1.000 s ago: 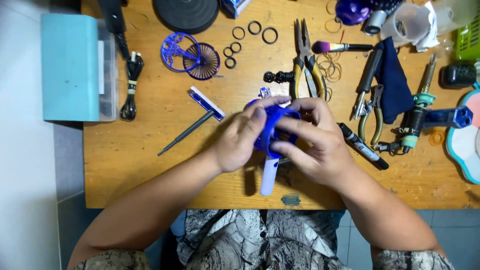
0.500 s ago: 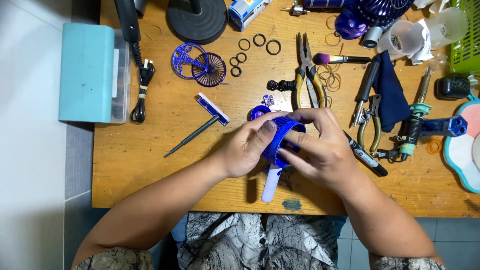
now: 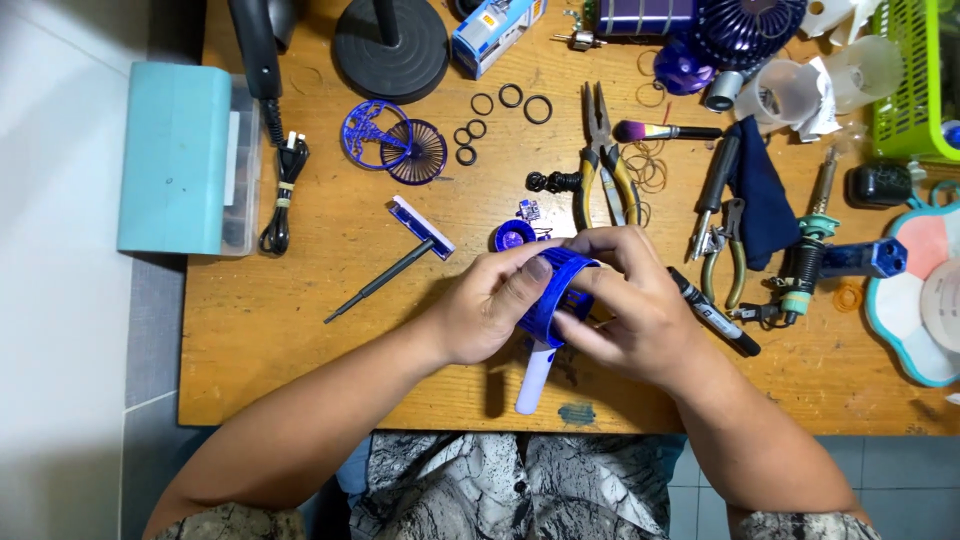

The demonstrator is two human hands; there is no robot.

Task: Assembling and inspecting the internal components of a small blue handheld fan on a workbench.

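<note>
Surface: wooden workbench (image 3: 300, 330), light orange-brown, grain running left to right, a dark blue-green stain (image 3: 577, 413) near the front edge.
Room: pale tiled floor (image 3: 70, 400) shows left of the bench and along the bottom edge; person seated at the front, patterned grey fabric over the lap.
Held item: blue plastic fan housing (image 3: 556, 292), ring-shaped, with a white handle (image 3: 534, 378) pointing down toward the front edge; it sits above the bench centre, between both hands.
Left hand (image 3: 485, 310): closed around the housing's left side, thumb laid over the blue rim.
Right hand (image 3: 632, 305): curled on the right side, fingers gripping the rim from above.
Inner detail: what the fingertips press inside the ring is covered by the hands, cannot tell.
Just above hands: small blue round cap (image 3: 514, 236) and tiny circuit board (image 3: 529, 209) lying on the wood.
Left of hands: slim grey screwdriver (image 3: 380, 281), tip near a blue-and-white flat strip (image 3: 421, 227).
Back of bench: two blue fan grilles (image 3: 395, 143), loose black rings (image 3: 510, 100), black lamp base (image 3: 390, 45).
Right side: pliers (image 3: 603, 150), black marker (image 3: 712, 311), dark blue cloth (image 3: 762, 195), soldering iron (image 3: 805, 265).
Left edge: teal storage box (image 3: 175, 155), coiled black cable (image 3: 283, 190) beside it.
</note>
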